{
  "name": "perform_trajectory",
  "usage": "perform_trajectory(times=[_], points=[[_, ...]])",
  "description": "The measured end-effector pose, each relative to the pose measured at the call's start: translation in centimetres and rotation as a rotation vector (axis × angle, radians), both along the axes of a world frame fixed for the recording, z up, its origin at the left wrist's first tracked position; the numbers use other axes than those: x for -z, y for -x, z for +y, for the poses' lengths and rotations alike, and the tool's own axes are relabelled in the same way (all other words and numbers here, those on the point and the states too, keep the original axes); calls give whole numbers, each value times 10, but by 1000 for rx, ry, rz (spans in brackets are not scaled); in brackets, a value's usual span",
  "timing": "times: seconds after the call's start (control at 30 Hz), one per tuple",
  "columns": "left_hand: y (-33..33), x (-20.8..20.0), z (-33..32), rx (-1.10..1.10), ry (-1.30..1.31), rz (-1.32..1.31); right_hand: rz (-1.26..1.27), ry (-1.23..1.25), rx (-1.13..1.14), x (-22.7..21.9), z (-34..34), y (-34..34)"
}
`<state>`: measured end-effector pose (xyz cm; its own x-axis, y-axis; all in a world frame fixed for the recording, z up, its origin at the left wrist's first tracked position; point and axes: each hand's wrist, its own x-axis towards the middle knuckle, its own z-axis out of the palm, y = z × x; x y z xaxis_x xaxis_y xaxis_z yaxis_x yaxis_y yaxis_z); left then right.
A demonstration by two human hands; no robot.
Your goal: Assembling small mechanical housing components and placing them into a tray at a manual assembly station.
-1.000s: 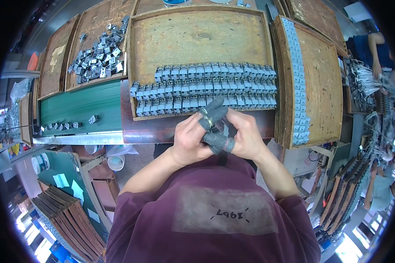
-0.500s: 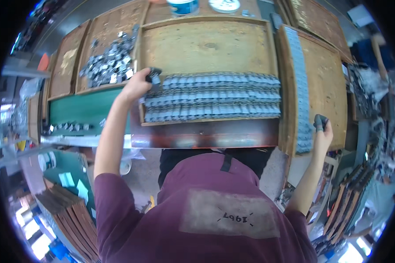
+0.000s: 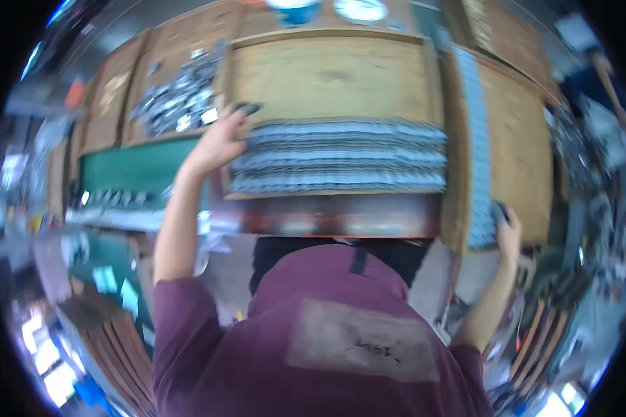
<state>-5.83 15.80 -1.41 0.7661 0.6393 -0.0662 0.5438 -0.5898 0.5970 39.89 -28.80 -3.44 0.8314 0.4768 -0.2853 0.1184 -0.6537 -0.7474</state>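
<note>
My left hand (image 3: 219, 142) is at the left end of the rows of small blue-grey metal pieces (image 3: 341, 156) in the middle wooden tray (image 3: 330, 69). Its thumb and forefinger are apart, with a dark covering on a fingertip, and no piece shows between them. Over the right wooden tray (image 3: 522, 139), my right hand (image 3: 510, 236) reaches beside a long column of similar pieces (image 3: 480, 139). Something dark covers its fingertips near the column's lower part. Blur hides whether these fingers grip a piece.
A heap of loose shiny metal pieces (image 3: 181, 94) lies in a tray at the far left. Below it, a few pieces sit on a green surface (image 3: 139, 167). A blue-and-white tub (image 3: 293, 10) and a white round lid (image 3: 360, 9) stand behind the middle tray. Stacked wooden trays (image 3: 115, 354) are at the lower left.
The small piece seen at my left fingers is no longer there; the far row now reaches further left. My right hand has moved nearer to me and closer to the column.
</note>
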Motion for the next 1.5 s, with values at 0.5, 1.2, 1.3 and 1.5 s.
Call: perform_trajectory(times=[0.5, 1.2, 1.3, 1.5], points=[[218, 85, -15, -1115, -70, 526, 316, -774, 130, 6, 24, -15], [-22, -30, -166, -214, 1046, -946, -341, -452, -865, -88, 170, 234], [-29, -31, -176, -180, 1099, -891, -468, -505, -885, -88, 169, 229], [-54, -36, -193, -97, 726, -820, -606, -459, -887, -85, 166, 223]])
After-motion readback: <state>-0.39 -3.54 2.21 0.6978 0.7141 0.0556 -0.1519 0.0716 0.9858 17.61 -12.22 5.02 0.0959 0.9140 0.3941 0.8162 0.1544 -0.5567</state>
